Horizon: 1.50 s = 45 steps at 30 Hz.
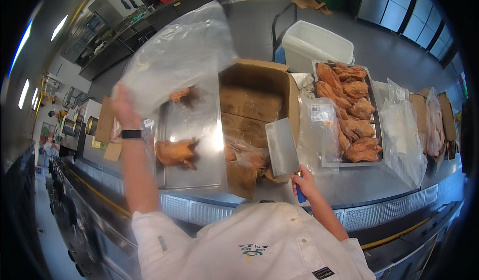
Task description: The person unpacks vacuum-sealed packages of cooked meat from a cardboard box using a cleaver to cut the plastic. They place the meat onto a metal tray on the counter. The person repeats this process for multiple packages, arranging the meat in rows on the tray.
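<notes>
My left hand (124, 106) grips the edge of a large clear plastic bag (183, 40), which billows up above a steel tray (198, 130). On that tray lie a browned whole bird (175, 152), perhaps a duck, and a smaller browned piece (179, 94) near the bag's lower edge. My right hand (305, 182) holds a Chinese cleaver (283, 147) by its blue handle, the broad blade pointing away from me. Behind the blade stands an open cardboard box (254, 96). Bagged meat (247, 154) lies inside at its near end, partly hidden by the blade.
A second steel tray (368, 164), right, is heaped with several browned birds (357, 119); a labelled plastic bag (322, 130) overlaps its left side. Farther right are another plastic bag (402, 141) and cardboard (447, 115). A white plastic tub (318, 42) stands beyond the steel table (359, 184).
</notes>
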Motion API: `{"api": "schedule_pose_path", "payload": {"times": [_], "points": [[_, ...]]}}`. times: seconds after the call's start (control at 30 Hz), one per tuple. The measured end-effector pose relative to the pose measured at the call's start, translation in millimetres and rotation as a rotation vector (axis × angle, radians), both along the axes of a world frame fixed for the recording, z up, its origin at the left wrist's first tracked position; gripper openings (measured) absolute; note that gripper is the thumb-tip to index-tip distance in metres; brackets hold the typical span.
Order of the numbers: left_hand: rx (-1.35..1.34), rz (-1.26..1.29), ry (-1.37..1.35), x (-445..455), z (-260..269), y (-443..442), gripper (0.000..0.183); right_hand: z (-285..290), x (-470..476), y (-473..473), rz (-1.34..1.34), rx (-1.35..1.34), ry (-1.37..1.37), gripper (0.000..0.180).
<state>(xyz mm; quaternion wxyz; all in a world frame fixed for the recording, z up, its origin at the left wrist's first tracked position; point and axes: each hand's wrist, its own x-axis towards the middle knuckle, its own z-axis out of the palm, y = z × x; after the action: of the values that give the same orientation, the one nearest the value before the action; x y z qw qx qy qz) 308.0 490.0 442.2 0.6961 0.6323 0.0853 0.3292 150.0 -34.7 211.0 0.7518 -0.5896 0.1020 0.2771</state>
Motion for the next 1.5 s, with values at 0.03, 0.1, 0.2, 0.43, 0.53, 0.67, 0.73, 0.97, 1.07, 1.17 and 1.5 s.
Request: {"api": "schedule_pose_path", "payload": {"times": [0.03, 0.1, 0.2, 0.43, 0.53, 0.67, 0.73, 0.97, 1.07, 1.17, 1.5], "points": [[-0.004, -0.002, 0.016, 1.4, -20.5, -18.1, 0.031, 2.8, -1.8, -2.4, -0.013, 0.005, -0.015, 0.016], [0.314, -0.111, 0.371, -2.2, -82.8, -62.5, 0.032, 5.1, -10.5, -12.7, -0.046, 0.031, 0.007, 0.020], [-0.018, -0.276, 0.454, 2.0, -174.8, -128.3, 0.027, 11.4, -4.8, -25.3, -0.106, 0.028, -0.007, 0.021], [-0.044, -0.567, 0.678, -11.1, -175.8, -169.5, 0.026, -4.3, -21.2, -65.4, -0.310, -0.019, -0.011, 0.018], [-0.073, -0.585, 0.662, -25.5, -173.3, -177.6, 0.026, -5.8, -28.9, -80.5, -0.391, -0.004, 0.011, 0.018], [-0.109, -0.593, 0.634, -36.6, -178.1, -192.4, 0.026, -7.8, -18.6, -95.1, -0.458, 0.034, 0.036, 0.013], [-0.221, -0.632, 0.616, -33.6, -177.0, -199.8, 0.027, -13.5, -11.0, -102.4, -0.462, 0.039, 0.029, 0.014], [-0.272, -0.592, 0.536, -28.6, -182.0, -241.3, 0.025, -8.1, 22.8, -106.5, -0.436, 0.094, -0.033, 0.016], [-0.309, -0.433, 0.473, -18.3, -186.6, -245.6, 0.025, -12.4, 23.2, -116.2, -0.427, 0.092, -0.042, 0.017], [-0.267, -0.172, 0.415, -11.1, -163.9, -250.5, 0.027, -18.3, 4.9, -130.3, -0.479, 0.065, -0.042, 0.016], [-0.558, -0.363, 0.221, -1.5, -177.8, -397.2, 0.025, -3.5, -37.1, -203.8, -0.750, 0.085, -0.071, 0.011]]}}
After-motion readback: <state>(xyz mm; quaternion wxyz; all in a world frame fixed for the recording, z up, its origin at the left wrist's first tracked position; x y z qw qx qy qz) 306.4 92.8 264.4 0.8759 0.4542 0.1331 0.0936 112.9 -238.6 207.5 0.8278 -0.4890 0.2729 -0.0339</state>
